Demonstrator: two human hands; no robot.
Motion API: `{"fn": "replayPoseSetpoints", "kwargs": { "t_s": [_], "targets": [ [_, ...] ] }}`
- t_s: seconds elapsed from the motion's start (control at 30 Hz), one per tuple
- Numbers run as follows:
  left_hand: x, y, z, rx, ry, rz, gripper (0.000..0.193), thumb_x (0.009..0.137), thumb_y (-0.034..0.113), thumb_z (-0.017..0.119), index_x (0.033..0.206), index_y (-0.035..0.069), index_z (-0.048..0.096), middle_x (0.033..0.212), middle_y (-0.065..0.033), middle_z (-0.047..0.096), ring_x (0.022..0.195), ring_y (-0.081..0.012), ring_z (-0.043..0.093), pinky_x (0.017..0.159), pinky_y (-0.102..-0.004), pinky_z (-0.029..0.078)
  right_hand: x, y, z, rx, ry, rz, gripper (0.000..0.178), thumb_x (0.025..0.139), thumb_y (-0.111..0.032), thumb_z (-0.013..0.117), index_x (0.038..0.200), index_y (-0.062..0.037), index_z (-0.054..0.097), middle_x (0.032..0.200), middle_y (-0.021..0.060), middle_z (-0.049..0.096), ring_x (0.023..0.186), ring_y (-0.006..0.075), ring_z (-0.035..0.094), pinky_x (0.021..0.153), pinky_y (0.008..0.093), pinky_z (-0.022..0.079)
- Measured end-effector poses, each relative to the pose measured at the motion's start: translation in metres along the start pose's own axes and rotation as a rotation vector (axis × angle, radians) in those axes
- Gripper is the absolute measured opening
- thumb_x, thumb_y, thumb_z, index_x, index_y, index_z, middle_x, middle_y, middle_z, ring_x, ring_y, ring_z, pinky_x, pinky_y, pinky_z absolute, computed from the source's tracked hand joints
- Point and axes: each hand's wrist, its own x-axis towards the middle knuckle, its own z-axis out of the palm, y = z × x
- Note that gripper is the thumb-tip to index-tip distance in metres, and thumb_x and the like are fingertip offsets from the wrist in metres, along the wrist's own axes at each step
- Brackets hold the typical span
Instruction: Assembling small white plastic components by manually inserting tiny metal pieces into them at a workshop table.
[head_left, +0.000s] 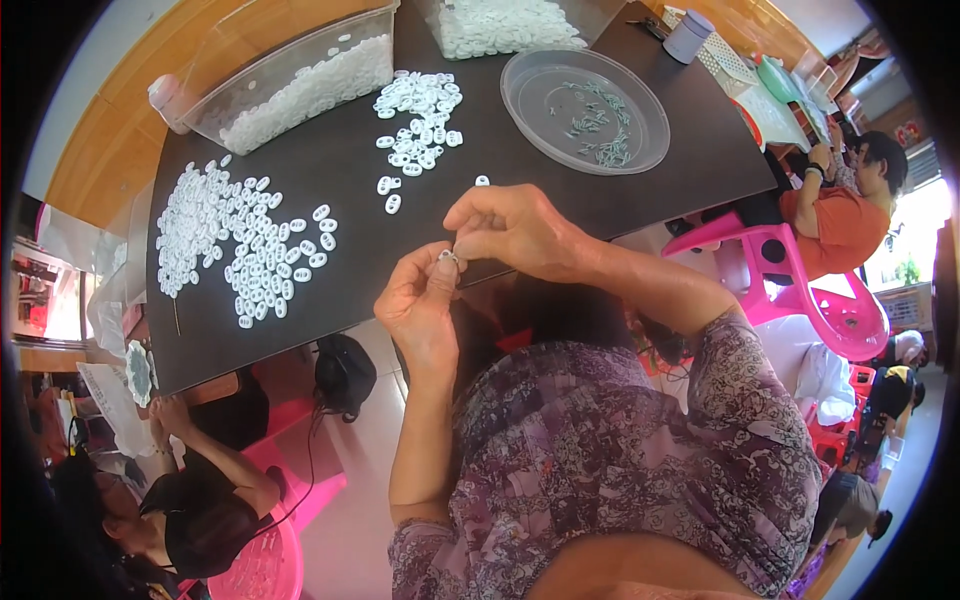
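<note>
My left hand [420,305] pinches a small white plastic piece [449,257] between thumb and forefinger, just off the table's near edge. Fingers curled, my right hand [525,232] meets it from the right, thumb and fingertips pressed together at the piece. Whatever lies between the right fingertips is hidden. Beyond my hands, a loose group of white oval plastic pieces with dark markings [420,105] lies on the dark table [340,195]. One more white oval piece [483,181] rests by my right knuckles. A larger spread of such pieces [265,255] is to the left.
A round clear tray [520,100] holds small grey-green slivers. Two clear bins, a left one [215,125] and a far one [430,25], contain many white pieces. A lidded jar [688,38] stands far right. People sit at both sides, near pink chairs [850,315].
</note>
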Motion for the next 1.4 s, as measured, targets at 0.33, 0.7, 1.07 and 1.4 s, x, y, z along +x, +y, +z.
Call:
{"fn": "replayPoseSetpoints", "kwargs": {
  "t_s": [0.33,0.7,1.07,1.4],
  "targets": [
    [0.007,0.004,-0.007,-0.118,0.043,-0.042,0.012,0.082,0.000,0.062,0.092,-0.006,0.062,0.074,-0.0116,0.065,0.059,-0.0113,0.056,0.051,-0.0211,0.044,0.018,0.049,-0.024,-0.797,0.408,-0.523,0.014,0.073,-0.002,0.061,0.087,-0.0009,0.061,0.074,0.0120,0.056,0.071,0.0280,0.054,0.063,0.0381,0.043],
    [0.007,0.005,-0.009,-0.144,0.050,-0.058,0.012,0.083,0.001,0.061,0.093,-0.006,0.062,0.075,-0.0116,0.064,0.060,-0.0115,0.056,0.052,-0.0215,0.045,0.032,0.047,-0.022,-1.149,0.292,-0.456,0.009,0.064,-0.005,0.060,0.071,-0.0037,0.055,0.078,0.0140,0.052,0.078,0.0298,0.049,0.063,0.0386,0.040],
    [0.006,0.006,-0.007,-0.180,0.037,-0.033,0.018,0.083,0.002,0.062,0.099,-0.007,0.061,0.076,-0.0125,0.064,0.060,-0.0123,0.055,0.052,-0.0222,0.045,0.018,0.035,-0.015,-0.071,0.141,-0.028,0.013,0.077,-0.009,0.064,0.087,-0.0005,0.063,0.068,0.0021,0.061,0.063,0.0092,0.056,0.056,0.0233,0.043],
    [0.000,0.010,-0.002,-0.130,0.058,-0.064,0.015,0.082,0.001,0.062,0.095,-0.007,0.062,0.075,-0.0126,0.065,0.059,-0.0122,0.056,0.050,-0.0216,0.045,0.013,0.022,0.003,0.365,0.119,0.133,0.016,0.078,-0.013,0.066,0.088,-0.0011,0.065,0.072,0.0036,0.063,0.062,0.0059,0.056,0.050,0.0177,0.039]
  ]
}}
